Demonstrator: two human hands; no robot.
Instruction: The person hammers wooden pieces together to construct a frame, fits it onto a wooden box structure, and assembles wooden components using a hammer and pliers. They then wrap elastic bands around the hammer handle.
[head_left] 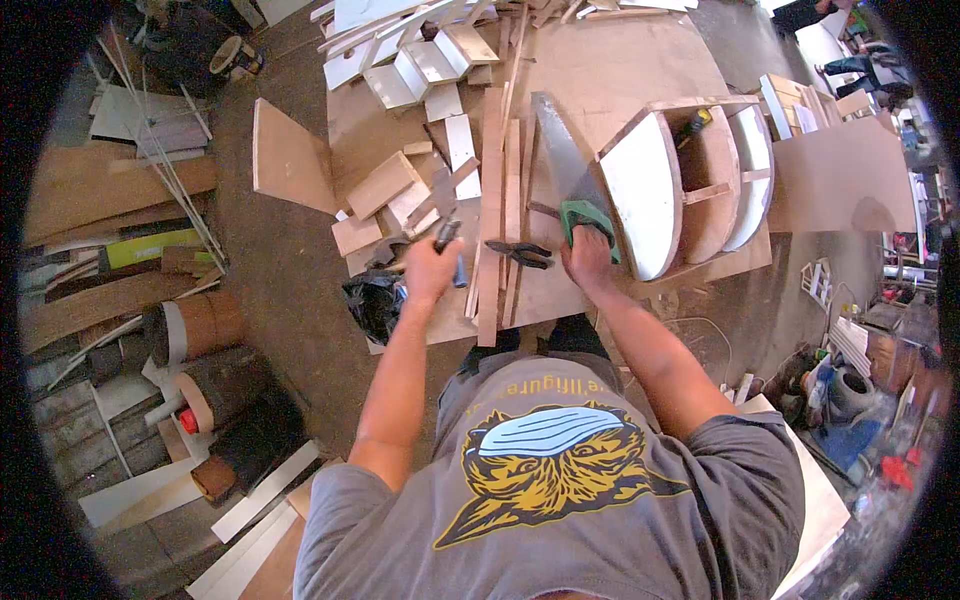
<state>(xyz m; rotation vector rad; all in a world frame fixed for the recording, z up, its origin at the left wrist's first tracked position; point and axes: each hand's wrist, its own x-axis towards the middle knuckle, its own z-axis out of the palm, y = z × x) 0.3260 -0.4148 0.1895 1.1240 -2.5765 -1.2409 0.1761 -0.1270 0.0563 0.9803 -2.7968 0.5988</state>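
My right hand [588, 254] is closed round the green handle of a hand saw [565, 150], whose blade points away over the table. In my left hand [432, 270] is a dark-handled tool [446, 236], with the fingers wrapped round it; what kind of tool it is I cannot tell. Black pliers [520, 254] lie between my hands, partly across long wooden strips [490, 200]. Right of the saw stands a curved wooden frame with white panels [642, 195]. A black plastic bag [374, 306] is beside my left hand.
The wooden table [640, 60] bears offcuts [383, 184] on the left and white stepped pieces [432, 62] at the back. A brown board [845, 175] is at the right. Rolls and planks [205, 325] lie on the floor at left. A person [868, 68] is far back right.
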